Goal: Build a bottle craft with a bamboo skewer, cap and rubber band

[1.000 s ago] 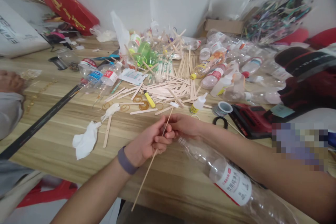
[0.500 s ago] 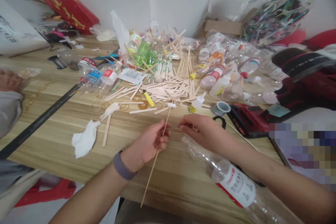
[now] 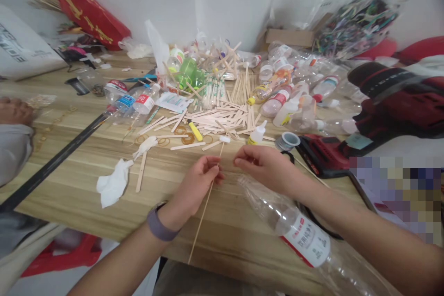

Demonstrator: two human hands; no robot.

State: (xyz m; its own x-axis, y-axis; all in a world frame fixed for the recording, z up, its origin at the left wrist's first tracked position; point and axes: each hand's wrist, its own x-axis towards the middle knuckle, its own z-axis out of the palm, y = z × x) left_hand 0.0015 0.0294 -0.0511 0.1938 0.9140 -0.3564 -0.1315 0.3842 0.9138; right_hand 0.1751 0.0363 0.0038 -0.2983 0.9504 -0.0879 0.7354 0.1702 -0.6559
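Note:
My left hand [image 3: 197, 185] is closed in a pinch on a long thin wooden skewer [image 3: 203, 215] that carries a small white piece [image 3: 225, 138] at its far tip. The skewer runs from the table's front edge up past my fingers. My right hand [image 3: 267, 166] hovers just to the right, fingers curled loosely and a little apart from the skewer, with nothing visible in them. Under my right forearm lies an empty clear plastic bottle [image 3: 298, 231] with a red and white label, its open neck pointing toward my hands.
A heap of flat wooden sticks [image 3: 215, 118], skewers and bottles covers the middle of the wooden table [image 3: 69, 180]. A glue bottle [image 3: 257, 134], tape roll [image 3: 289, 140], red tool case [image 3: 324, 152], crumpled tissue [image 3: 113, 187] and black ruler [image 3: 52, 164] lie around. Another person's hand [image 3: 14, 111] rests at the left.
My right hand has let go of the skewer and drawn away to the right. My left hand keeps the skewer, now held slightly higher on the table.

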